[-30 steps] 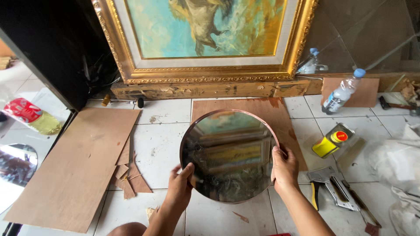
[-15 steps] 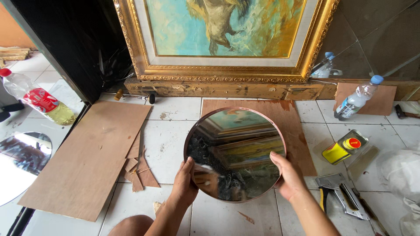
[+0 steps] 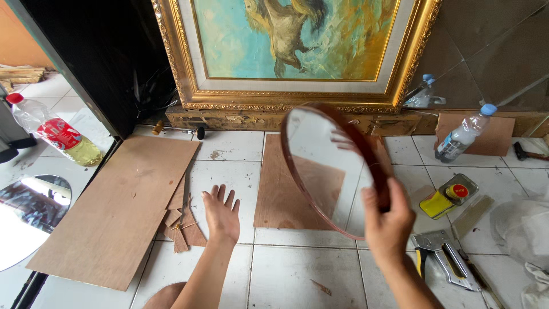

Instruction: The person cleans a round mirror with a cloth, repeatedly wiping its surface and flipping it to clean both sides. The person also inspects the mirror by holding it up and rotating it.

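My right hand [image 3: 388, 220] grips the lower rim of a round mirror [image 3: 326, 166] with a reddish-brown edge, holding it tilted up on its side above the white tiled floor [image 3: 297, 269]. Its glass reflects the tiles and the board beneath it. My left hand [image 3: 222, 213] is off the mirror, fingers spread, hovering just above the floor beside some small wood scraps [image 3: 182, 223]. A square brown board [image 3: 289, 200] lies on the tiles under the mirror.
A gold-framed painting [image 3: 297, 57] leans at the back. A large plywood sheet [image 3: 123, 206] lies left, another round mirror [image 3: 26, 220] far left, with a plastic bottle [image 3: 54, 136]. At right are a water bottle [image 3: 462, 133], a yellow tin [image 3: 449, 197] and a staple gun [image 3: 439, 258].
My left hand let go of the mirror and moved down left toward the floor. My right hand alone tipped the mirror up from lying flat to nearly on edge.
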